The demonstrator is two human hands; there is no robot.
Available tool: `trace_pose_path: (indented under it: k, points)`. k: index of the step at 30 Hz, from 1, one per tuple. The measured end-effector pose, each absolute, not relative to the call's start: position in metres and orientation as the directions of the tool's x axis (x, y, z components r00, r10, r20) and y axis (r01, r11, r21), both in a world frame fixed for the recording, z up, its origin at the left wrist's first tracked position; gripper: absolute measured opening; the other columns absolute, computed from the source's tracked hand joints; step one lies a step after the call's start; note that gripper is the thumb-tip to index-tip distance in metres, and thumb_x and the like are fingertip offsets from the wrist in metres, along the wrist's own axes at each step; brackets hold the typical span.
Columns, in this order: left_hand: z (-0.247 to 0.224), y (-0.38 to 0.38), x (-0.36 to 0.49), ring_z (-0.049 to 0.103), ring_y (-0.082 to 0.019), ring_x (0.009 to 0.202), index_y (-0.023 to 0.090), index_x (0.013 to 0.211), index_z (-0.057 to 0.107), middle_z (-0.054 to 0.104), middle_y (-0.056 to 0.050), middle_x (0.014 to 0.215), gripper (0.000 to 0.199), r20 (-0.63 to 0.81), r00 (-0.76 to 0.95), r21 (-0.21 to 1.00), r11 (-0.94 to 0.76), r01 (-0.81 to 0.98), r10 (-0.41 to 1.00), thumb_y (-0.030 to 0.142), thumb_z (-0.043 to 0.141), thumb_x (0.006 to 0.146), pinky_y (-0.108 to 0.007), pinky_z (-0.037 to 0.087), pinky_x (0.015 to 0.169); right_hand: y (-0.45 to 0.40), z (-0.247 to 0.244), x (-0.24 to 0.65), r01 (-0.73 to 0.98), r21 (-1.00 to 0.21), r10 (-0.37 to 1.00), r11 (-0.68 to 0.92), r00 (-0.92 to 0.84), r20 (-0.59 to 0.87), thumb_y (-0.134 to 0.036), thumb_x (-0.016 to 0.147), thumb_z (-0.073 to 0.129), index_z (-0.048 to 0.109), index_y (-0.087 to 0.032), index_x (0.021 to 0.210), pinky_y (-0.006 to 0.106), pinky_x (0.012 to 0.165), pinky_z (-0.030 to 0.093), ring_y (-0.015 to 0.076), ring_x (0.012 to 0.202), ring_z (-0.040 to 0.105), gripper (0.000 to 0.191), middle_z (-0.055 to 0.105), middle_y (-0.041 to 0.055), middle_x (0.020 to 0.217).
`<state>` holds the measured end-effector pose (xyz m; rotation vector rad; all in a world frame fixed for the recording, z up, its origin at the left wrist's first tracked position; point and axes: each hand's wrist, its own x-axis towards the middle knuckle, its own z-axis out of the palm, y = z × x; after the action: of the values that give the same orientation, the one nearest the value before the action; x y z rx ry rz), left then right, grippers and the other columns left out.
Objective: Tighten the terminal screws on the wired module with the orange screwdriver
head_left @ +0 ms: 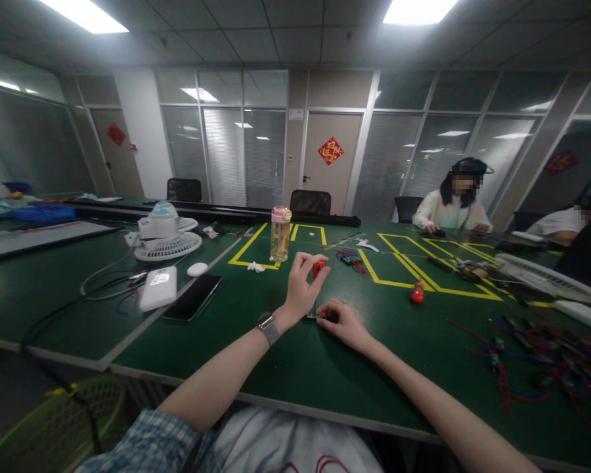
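Note:
My left hand [305, 286], with a watch on its wrist, is raised over the green table and closed around an orange-handled tool [318, 268]. A thin dark shaft runs down from the tool to a small green circuit board [312, 316] on the tabletop. My right hand [342, 322] rests low on the table with its fingertips pinched at the board's right edge. Something dark beside those fingers is too small to make out. A red and orange round object [417, 293] stands farther right.
A pink-lidded bottle [280, 235] stands ahead of my hands. To the left are a black phone [194, 297], a white power bank [158, 288] and a white fan [165, 231]. Tangled wired boards [546, 355] lie at right. A person [453, 200] sits across the table.

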<state>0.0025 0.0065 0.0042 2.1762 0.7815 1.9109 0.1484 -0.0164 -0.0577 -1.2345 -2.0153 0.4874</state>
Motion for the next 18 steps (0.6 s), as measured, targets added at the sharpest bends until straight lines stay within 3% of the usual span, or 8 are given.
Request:
trace_pose_path:
  k: [6, 13, 18]
  points:
    - [0.0035, 0.0064, 0.0029, 0.055, -0.015, 0.087, 0.019, 0.111, 0.053, 0.058, -0.005, 0.095, 0.026, 0.866, 0.051, 0.471, -0.846, 0.249, 0.497, 0.019, 0.032, 0.096, -0.029, 0.044, 0.080, -0.0164, -0.0577, 0.1487, 0.605, -0.641, 0.880, 0.473, -0.291, 0.375, -0.014, 0.071, 0.062, 0.066, -0.015, 0.080, 0.025, 0.063, 0.044, 0.0140, 0.067, 0.056, 0.010, 0.060, 0.0013, 0.072]
    - [0.0052, 0.0055, 0.0024, 0.052, -0.015, 0.085, 0.020, 0.101, 0.059, 0.051, -0.002, 0.090, 0.018, 0.886, 0.082, 0.417, -0.862, 0.287, 0.456, 0.029, 0.059, 0.085, -0.028, 0.044, 0.080, -0.0157, -0.0589, 0.1490, 0.604, -0.641, 0.880, 0.473, -0.285, 0.380, -0.014, 0.071, 0.062, 0.066, -0.016, 0.080, 0.025, 0.063, 0.044, 0.0138, 0.066, 0.055, 0.009, 0.059, 0.0011, 0.072]
    - [0.0046, 0.0055, 0.0043, 0.053, -0.015, 0.089, 0.019, 0.105, 0.057, 0.054, -0.004, 0.094, 0.017, 0.877, 0.108, 0.432, -0.865, 0.255, 0.469, 0.023, 0.047, 0.092, -0.027, 0.043, 0.082, -0.0155, -0.0591, 0.1498, 0.600, -0.643, 0.878, 0.476, -0.290, 0.380, -0.015, 0.072, 0.062, 0.066, -0.016, 0.080, 0.025, 0.064, 0.044, 0.0138, 0.067, 0.055, 0.010, 0.060, 0.0010, 0.073]
